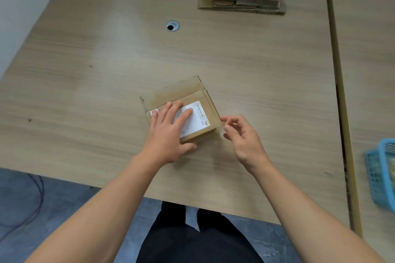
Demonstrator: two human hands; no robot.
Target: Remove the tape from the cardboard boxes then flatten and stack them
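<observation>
- Far left, down on the grey floor [64,194], a dark cable [40,190] loops beside the near edge of my desk [85,83].
- Further in, toward the far side of the desk, there's a round cable hole [172,26] in the wood.
- My left hand [168,132] is flat on top of the cardboard box [181,93]. The fingers are straight and spread, not gripping anything, just pressing down, and the thumb lies along the box's near edge.
- The box sits on the near middle of the desk, turned at an angle. Its far flap lies closed, with a seam running across just beyond my fingertips.
- A white label [197,120] covers the box top, and my left fingers lie over its left half. The print is too small to read.
- My right hand [242,137] is at the box's right near corner. The fingers are curled, with thumb and forefinger pinching right at that corner. There may be a clear strip between them, but it's too faint for me to tell.
- At the far right of the desk is the stack of flattened cardboard [241,3], well apart from the box, with a folded piece leaning up on top.
- A gap follows, then a second desk [367,49] beside mine.
- On that one, at the right edge of view, stands a blue plastic basket [382,179], partly cut off.
</observation>
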